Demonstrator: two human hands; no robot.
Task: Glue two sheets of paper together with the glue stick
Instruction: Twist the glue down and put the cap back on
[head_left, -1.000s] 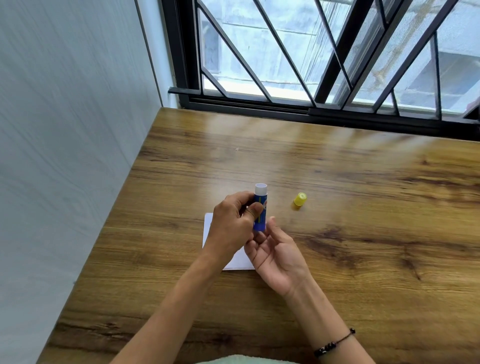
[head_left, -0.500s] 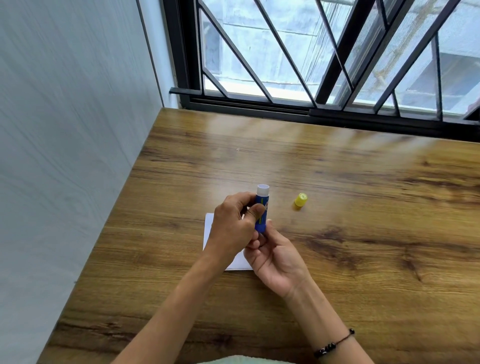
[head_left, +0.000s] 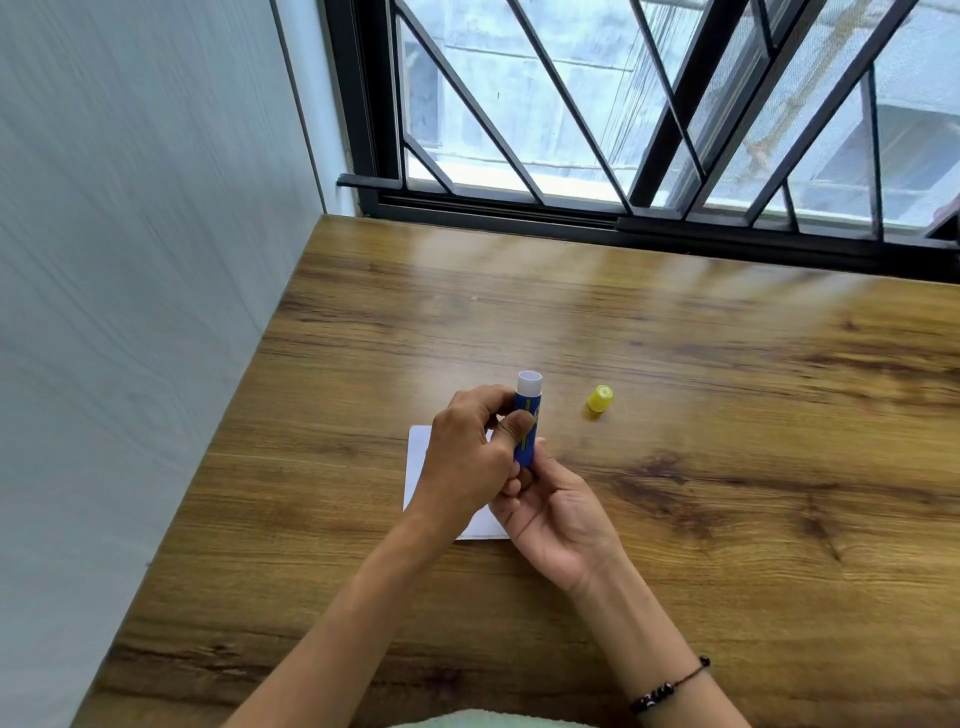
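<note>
While my left hand (head_left: 467, 457) curls around the blue glue stick (head_left: 525, 421), thumb pressed on its label and fingers wrapped behind it, I hold it nearly upright above the wooden table (head_left: 675, 467), its uncapped white tip at the far end. My right hand (head_left: 553, 512) sits just beneath, palm turned up, its fingertips closing on the stick's near end, though my left hand hides exactly how they grip. The yellow cap (head_left: 600, 400) stands on the table to the right of the stick, near it but apart. The white paper (head_left: 418, 467) lies flat under my hands, mostly covered, its left edge and near corner showing; I cannot tell how many sheets are there. A beaded bracelet (head_left: 670, 686) circles my right wrist.
</note>
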